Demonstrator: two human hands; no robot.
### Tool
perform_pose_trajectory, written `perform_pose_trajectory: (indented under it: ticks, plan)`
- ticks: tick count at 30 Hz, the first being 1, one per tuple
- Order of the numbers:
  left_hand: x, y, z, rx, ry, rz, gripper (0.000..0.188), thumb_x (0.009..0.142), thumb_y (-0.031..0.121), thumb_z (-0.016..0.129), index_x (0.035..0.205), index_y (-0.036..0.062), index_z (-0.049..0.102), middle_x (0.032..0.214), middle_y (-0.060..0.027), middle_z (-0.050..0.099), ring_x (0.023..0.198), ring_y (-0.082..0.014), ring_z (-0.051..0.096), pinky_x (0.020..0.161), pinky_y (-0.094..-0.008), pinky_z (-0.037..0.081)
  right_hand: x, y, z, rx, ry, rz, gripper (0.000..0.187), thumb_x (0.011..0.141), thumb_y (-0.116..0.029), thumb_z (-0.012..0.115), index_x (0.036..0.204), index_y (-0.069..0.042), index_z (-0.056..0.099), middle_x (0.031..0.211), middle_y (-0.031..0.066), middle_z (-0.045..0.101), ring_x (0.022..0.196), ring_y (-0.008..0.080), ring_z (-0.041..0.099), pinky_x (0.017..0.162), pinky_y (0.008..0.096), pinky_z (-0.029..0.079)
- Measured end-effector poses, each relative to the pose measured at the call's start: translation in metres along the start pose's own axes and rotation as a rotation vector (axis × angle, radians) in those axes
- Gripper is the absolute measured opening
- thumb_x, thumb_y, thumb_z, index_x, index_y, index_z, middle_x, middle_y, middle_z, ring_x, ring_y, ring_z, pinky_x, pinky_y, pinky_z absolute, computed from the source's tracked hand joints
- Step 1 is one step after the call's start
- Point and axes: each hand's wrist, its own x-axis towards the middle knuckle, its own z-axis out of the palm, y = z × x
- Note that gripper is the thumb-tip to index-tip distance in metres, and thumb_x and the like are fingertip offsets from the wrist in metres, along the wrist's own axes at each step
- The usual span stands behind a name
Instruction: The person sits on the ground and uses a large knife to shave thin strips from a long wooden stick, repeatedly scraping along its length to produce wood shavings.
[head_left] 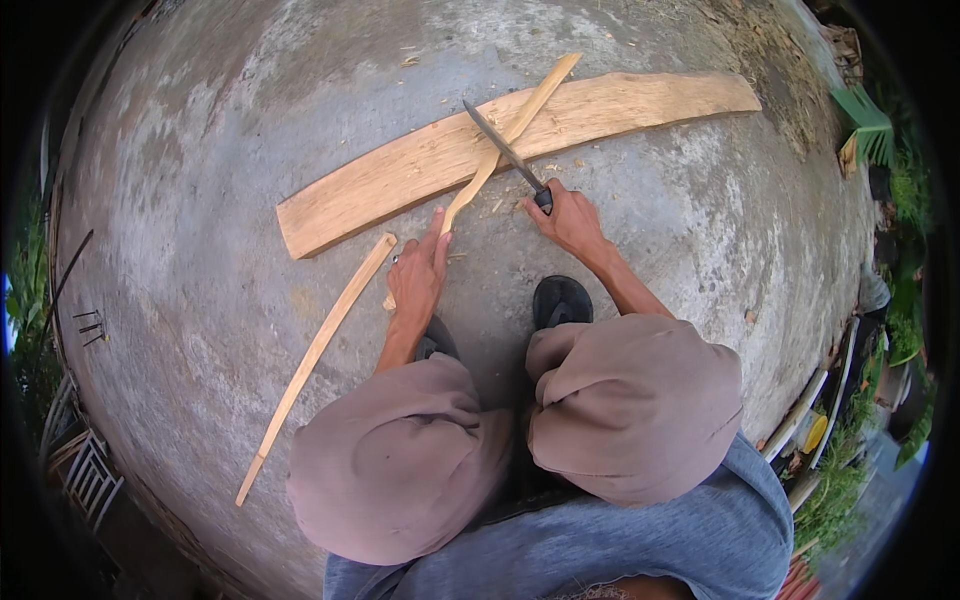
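My left hand (pixel 418 272) is closed on the near end of a slim wooden stick (pixel 545 92), whose shape bends near the grip. The stick slants away to the right and crosses over a thick wooden plank (pixel 650 100) on the ground. In my right hand (pixel 572 222) is a knife (pixel 505 148) with a dark handle, its fingers wrapped round it. The blade points away to the left and crosses the stick above the plank; whether its edge touches the wood I cannot tell.
A second wooden stick (pixel 315 358) lies on the concrete floor (pixel 190 230) left of my left hand. Wood shavings (pixel 497 207) are scattered around the plank. My sandalled foot (pixel 562 302) stands below the knife. Plants (pixel 908 190) and clutter line the right edge.
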Motion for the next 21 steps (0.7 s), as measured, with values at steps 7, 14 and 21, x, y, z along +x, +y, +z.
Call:
perform_pose_trajectory:
  ticks: [7, 14, 21]
  plan:
    - [0.0, 0.002, -0.009, -0.133, -0.045, -0.029, 0.042, 0.108, 0.04, 0.056, 0.147, 0.0289, 0.062, 0.104, -0.0219, 0.077, 0.094, -0.0382, 0.074, 0.082, -0.0456, 0.056, -0.002, -0.009, 0.006, -0.029, 0.115, -0.255, 0.037, 0.096, -0.038, 0.07, 0.097, -0.002, 0.06, 0.08, 0.0211, 0.073, 0.077, 0.0449, 0.072, 0.068, 0.0541, 0.057]
    - [-0.001, 0.011, -0.023, -0.185, -0.134, -0.117, 0.043, 0.108, 0.044, 0.052, 0.147, 0.0281, 0.062, 0.109, -0.0207, 0.076, 0.098, -0.0401, 0.073, 0.087, -0.046, 0.055, 0.003, -0.005, 0.016, -0.077, 0.161, -0.312, 0.032, 0.094, -0.034, 0.072, 0.099, -0.005, 0.061, 0.079, 0.0188, 0.072, 0.074, 0.0415, 0.072, 0.063, 0.0508, 0.057]
    - [-0.001, 0.01, -0.016, -0.23, -0.137, -0.098, 0.044, 0.109, 0.046, 0.049, 0.146, 0.0281, 0.063, 0.111, -0.0204, 0.076, 0.101, -0.041, 0.073, 0.091, -0.0464, 0.054, 0.006, 0.009, 0.01, -0.123, 0.142, -0.207, 0.032, 0.095, -0.034, 0.071, 0.1, -0.005, 0.059, 0.079, 0.019, 0.072, 0.074, 0.0419, 0.072, 0.064, 0.0518, 0.057]
